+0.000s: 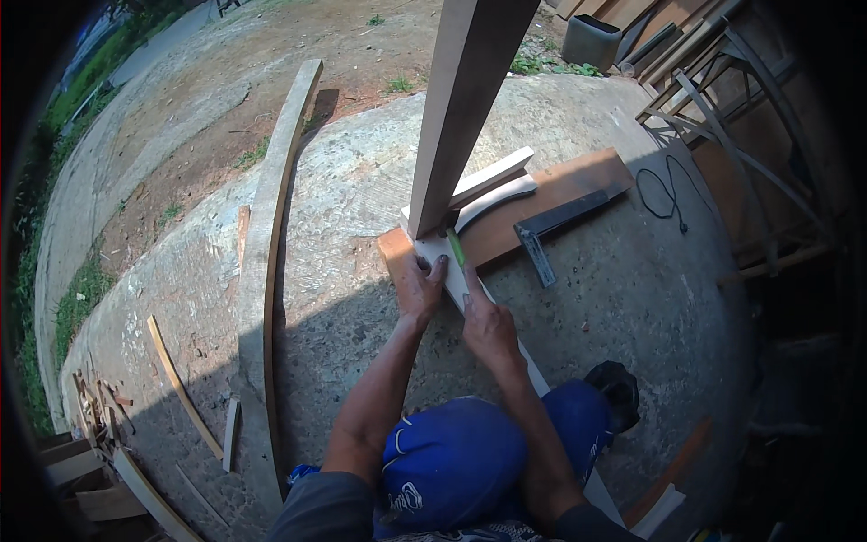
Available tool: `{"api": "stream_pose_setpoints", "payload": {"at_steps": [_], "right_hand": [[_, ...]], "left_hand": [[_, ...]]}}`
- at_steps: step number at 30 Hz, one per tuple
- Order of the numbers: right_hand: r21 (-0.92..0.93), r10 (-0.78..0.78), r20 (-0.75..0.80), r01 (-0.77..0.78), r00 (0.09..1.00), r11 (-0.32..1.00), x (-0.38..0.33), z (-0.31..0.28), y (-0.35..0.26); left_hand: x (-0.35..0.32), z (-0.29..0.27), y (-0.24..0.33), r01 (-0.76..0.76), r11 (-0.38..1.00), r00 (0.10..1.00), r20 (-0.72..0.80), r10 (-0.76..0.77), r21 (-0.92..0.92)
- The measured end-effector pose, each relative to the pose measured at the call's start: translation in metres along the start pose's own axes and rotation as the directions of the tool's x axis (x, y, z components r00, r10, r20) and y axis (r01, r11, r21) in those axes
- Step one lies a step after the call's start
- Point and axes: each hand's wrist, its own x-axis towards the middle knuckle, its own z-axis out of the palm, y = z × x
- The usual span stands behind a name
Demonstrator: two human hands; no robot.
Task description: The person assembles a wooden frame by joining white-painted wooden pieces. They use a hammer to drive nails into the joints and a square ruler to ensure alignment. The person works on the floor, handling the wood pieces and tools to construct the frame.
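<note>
A long pale wooden board [533,370] runs from beside my legs up to the foot of a tall wooden post [459,99]. My left hand [421,291] grips the board near that foot, thumb and fingers bent around its edge. My right hand [489,327] is closed on a slim green-handled tool [456,247], angled up toward the joint. A dark part shows at the tool's far end by the post; its exact kind is unclear. Under the joint lies a brown plank [585,177], with a curved pale wooden piece [497,197] and a straight strip [495,173] on it.
A try square [560,219] rests partly on the brown plank. A long beam [271,235] lies on the concrete to the left, near a thin curved strip [181,384]. Wood scraps [99,406], a dark cable [666,199], a plastic container [591,43] and wooden frames [722,126] surround the area.
</note>
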Motion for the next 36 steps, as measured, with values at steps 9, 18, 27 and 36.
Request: {"api": "stream_pose_setpoints", "payload": {"at_steps": [9, 18, 27, 36], "right_hand": [[-0.023, 0.007, 0.001, -0.007, 1.000, 1.000, -0.003, -0.003, 0.012], [0.507, 0.132, -0.133, -0.047, 0.982, 0.861, -0.023, 0.039, 0.014], [0.522, 0.125, -0.188, -0.008, 0.974, 0.853, -0.021, 0.065, 0.013], [0.578, 0.131, -0.283, 0.060, 0.950, 0.814, -0.005, 0.062, 0.032]], "left_hand": [[-0.013, -0.003, 0.000, 0.032, 1.000, 0.999, 0.011, -0.032, 0.002], [-0.065, -0.029, 0.015, 0.412, 0.129, 0.902, 0.384, -0.197, -0.902], [-0.080, -0.013, 0.026, 0.179, 0.504, 0.978, 0.210, 0.004, -0.845], [-0.079, -0.032, 0.012, 0.368, 0.660, 0.904, 0.417, -0.091, -0.655]]}}
